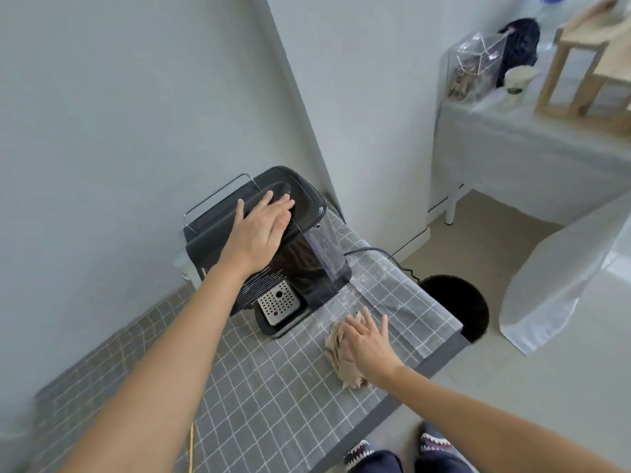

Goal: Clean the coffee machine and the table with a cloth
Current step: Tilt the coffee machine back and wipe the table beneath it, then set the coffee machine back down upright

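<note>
A black coffee machine (307,254) stands on the table (273,387), which wears a grey checked cloth cover, close to the wall. Its metal drip tray (278,302) faces me. My left hand (261,230) lies flat on the machine's top, fingers stretched out and holding nothing. A crumpled beige cloth (336,349) lies on the table right of the machine. My right hand (367,346) presses flat on that cloth with fingers spread. Pale dusty streaks show on the table cover beyond the cloth.
A black power cord (392,254) runs from the machine off the table's right edge. A dark round bin (457,305) sits on the floor beside the table. A white-covered chair (560,278) stands at right, and a second table (512,145) with clutter is behind it.
</note>
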Available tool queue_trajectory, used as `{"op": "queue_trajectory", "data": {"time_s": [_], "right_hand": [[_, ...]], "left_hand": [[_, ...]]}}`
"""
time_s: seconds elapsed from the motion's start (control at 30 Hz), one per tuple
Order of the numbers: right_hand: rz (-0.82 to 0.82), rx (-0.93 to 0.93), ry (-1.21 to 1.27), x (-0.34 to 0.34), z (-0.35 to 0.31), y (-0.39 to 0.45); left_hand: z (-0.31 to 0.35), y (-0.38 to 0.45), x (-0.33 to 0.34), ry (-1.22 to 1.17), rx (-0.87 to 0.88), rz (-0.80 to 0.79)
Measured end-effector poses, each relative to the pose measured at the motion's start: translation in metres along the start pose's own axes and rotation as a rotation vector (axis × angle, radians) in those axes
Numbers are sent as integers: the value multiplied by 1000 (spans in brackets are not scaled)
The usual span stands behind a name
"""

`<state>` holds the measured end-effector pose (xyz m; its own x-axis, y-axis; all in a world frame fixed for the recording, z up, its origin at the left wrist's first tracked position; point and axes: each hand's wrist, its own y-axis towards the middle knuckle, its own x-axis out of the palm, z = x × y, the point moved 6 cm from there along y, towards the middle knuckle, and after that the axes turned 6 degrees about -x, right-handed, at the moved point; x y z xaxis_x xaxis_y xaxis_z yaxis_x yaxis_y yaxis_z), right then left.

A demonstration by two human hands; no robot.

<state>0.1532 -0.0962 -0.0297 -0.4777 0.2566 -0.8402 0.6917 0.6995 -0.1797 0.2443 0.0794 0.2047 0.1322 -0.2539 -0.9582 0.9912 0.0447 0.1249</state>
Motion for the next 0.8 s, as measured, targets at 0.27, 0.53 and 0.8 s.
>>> {"op": "queue_trajectory", "data": {"time_s": [0.27, 0.53, 0.8], "right_hand": [[389, -28, 685, -157, -82, 21], [374, 236, 1224, -186, -122, 65], [360, 281, 1410, -178, -133, 82]], "left_hand": [[-44, -12, -82, -288, -247, 569], [-123, 33, -75, -171, -455, 259], [-150, 70, -50, -217, -436, 94]]}}
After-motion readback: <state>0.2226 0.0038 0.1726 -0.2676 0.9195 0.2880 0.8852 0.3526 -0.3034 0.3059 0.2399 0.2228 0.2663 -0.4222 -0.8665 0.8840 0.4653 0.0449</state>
